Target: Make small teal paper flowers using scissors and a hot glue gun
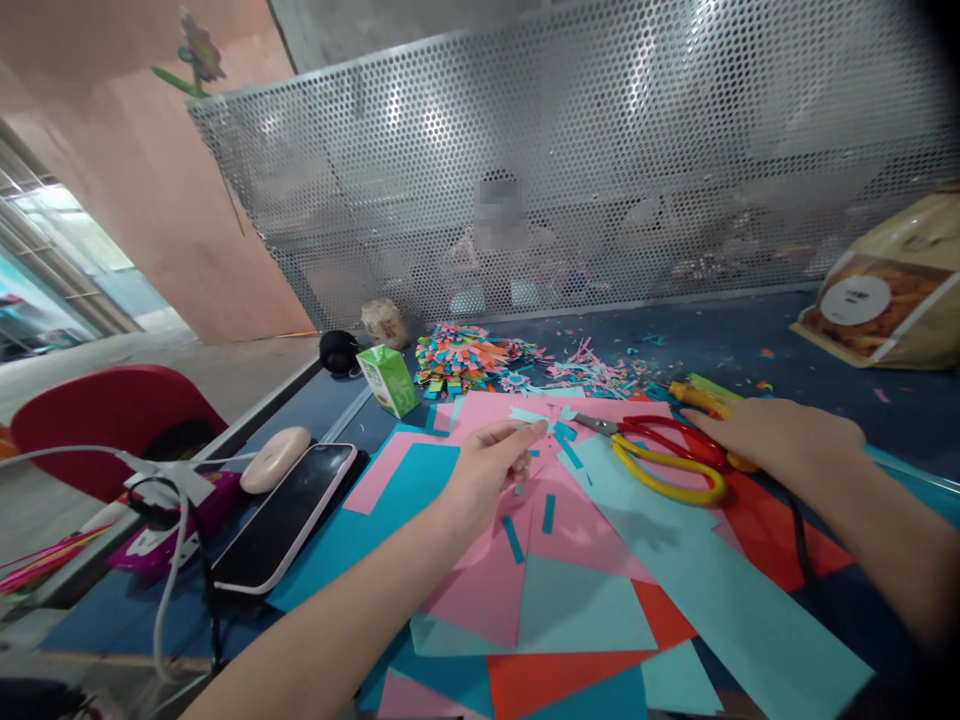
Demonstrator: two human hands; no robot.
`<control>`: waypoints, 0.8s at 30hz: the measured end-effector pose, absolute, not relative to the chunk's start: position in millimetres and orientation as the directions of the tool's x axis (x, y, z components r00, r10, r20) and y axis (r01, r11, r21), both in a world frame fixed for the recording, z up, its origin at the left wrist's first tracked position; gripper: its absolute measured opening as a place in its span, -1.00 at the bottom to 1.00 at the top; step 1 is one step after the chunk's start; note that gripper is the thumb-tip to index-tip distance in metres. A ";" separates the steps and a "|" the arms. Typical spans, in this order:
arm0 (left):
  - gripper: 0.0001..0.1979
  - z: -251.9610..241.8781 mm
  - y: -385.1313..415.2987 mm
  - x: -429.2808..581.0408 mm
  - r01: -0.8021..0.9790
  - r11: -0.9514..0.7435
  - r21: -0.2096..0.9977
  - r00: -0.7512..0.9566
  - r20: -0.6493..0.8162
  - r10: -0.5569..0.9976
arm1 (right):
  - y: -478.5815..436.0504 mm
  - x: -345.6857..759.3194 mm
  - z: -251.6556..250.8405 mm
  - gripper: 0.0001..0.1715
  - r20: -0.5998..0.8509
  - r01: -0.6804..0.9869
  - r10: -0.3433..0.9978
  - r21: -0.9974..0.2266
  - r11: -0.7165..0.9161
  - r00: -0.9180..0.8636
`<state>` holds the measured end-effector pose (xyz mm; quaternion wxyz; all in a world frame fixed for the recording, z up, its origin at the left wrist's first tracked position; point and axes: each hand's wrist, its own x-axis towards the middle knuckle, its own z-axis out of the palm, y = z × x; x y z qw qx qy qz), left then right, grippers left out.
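Note:
My left hand (491, 465) is closed in a pinch above the pink paper, with a small pale-blue paper strip (527, 414) at its fingertips. On the right, my right hand (780, 430) is wrapped round a yellow hot glue gun (701, 398), whose black cord (799, 540) trails down below. Between the hands lie scissors (667, 455) with one red and one yellow handle loop. Small blue strips (549, 514) are scattered on the pink sheets (487, 590). A long pale-blue sheet (720, 590) runs under the scissors toward the front.
Behind the sheets sits a heap of colourful fringed paper (461, 355) beside shredded strips (592, 370). A green carton (388, 380), phone (289, 520) and beige oval case (276, 460) are at left. A brown packet (892, 285) stands right, before a perforated metal screen (570, 130); a person is beyond.

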<state>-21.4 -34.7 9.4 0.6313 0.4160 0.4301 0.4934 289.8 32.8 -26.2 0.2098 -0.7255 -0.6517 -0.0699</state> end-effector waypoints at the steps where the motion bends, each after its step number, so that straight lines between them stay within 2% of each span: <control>1: -0.61 9.6 -34.7 -21.4 -0.259 0.168 0.951 0.137 -0.136 0.981 | 30.5 289.1 -23.0 -0.30 0.329 0.968 0.923 -0.211 -0.134 0.200; 3: -0.60 9.9 -34.5 -21.3 -0.252 0.168 0.953 0.113 -0.143 0.983 | 25.4 287.3 -13.1 -0.31 0.231 0.951 0.932 -0.197 -0.237 0.280; 6: -0.62 9.3 -33.3 -21.2 -0.261 0.156 0.953 0.069 -0.143 0.987 | 15.1 275.8 7.4 -0.33 0.204 0.961 0.946 -0.172 -0.219 0.252; 8: -0.63 8.1 -32.1 -21.3 -0.264 0.152 0.953 0.049 -0.144 0.988 | 6.7 260.6 19.8 -0.40 0.343 0.964 0.907 -0.183 -0.192 0.246; 11: -0.67 5.3 -29.9 -21.7 -0.244 0.159 0.957 0.022 -0.159 0.987 | -5.9 235.4 27.3 -0.56 0.603 0.986 0.786 -0.162 -0.043 0.133; 13: -0.71 3.2 -28.5 -22.4 -0.225 0.160 0.961 0.004 -0.164 0.987 | -12.6 223.2 24.6 -0.55 0.738 0.990 0.674 -0.064 0.123 -0.036; 16: -0.76 0.6 -26.9 -23.8 -0.197 0.157 0.968 0.003 -0.159 0.987 | -20.4 213.6 18.5 -0.52 0.817 0.935 0.485 0.173 0.310 -0.312; 20: -0.77 0.2 -26.5 -24.8 -0.187 0.166 0.968 0.006 -0.167 0.986 | -29.7 207.1 21.7 -0.67 0.787 0.842 0.329 0.412 0.349 -0.522; 24: -0.75 1.9 -27.1 -24.5 -0.194 0.168 0.967 -0.005 -0.172 0.985 | -35.6 201.8 29.9 -0.72 0.748 0.794 0.292 0.494 0.354 -0.596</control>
